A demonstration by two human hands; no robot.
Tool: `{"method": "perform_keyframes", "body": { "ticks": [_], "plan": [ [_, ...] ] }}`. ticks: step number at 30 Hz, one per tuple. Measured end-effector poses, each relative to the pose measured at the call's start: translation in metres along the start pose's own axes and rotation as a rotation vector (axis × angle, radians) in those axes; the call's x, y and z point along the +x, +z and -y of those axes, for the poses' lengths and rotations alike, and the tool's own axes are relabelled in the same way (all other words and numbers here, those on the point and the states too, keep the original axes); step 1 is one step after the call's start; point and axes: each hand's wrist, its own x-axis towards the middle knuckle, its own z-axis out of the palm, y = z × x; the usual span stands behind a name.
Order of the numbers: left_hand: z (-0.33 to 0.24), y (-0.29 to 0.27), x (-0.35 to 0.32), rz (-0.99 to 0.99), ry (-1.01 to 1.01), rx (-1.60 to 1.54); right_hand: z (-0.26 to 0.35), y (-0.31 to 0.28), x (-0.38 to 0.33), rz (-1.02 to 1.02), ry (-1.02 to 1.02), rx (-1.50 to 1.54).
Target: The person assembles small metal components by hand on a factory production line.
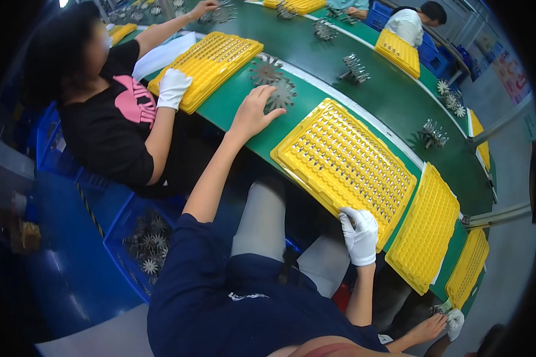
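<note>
Yellow tray (pixel 345 160) and spiky metal wheels on a green desk (pixel 304 98); all places are given from this tray. The near wheel (pixel 283 94) lies flat just beyond the tray's left end, and the far wheel (pixel 265 70) lies next to it, farther from the tray. Each appears to be stiff metal, probably modest in weight, with thin points liable to catch on skin or cloth; the hub, or two opposite points, should give the surest hold. The tray looks like thin moulded plastic, light and a little springy. It carries rows of small shiny pieces (pixel 351 149), which would probably tip or roll if it were tilted, so its rim is best held on two sides.

The bare left hand (pixel 255 112), to the left of the tray, has thumb and fingers parted at the near wheel's edge; the wheel lies under and just past the fingertips, but whether it is gripped cannot be told. The gloved right hand (pixel 360 237) is at the tray's near edge, towards its right corner, fingers curled; whether they pinch anything cannot be told.
</note>
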Motion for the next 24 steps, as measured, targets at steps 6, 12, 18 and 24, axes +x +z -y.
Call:
{"method": "perform_keyframes", "body": {
  "ticks": [6, 12, 18, 24],
  "plan": [
    [-0.025, -0.063, -0.093, -0.318, -0.127, 0.133, -0.001, 0.002, 0.000, -0.004, 0.008, -0.023],
    [0.010, -0.107, -0.383, -0.637, -0.866, 0.753, -0.002, -0.005, 0.000, 0.043, -0.007, -0.056],
    [-0.003, -0.137, -0.698, -0.335, -1.814, 0.663, -0.002, -0.006, 0.005, 0.105, 0.061, -0.014],
    [-0.022, -0.039, -0.743, -0.097, -2.107, -0.015, -0.014, -0.007, -0.001, 0.039, 0.054, -0.053]
  ]
}}
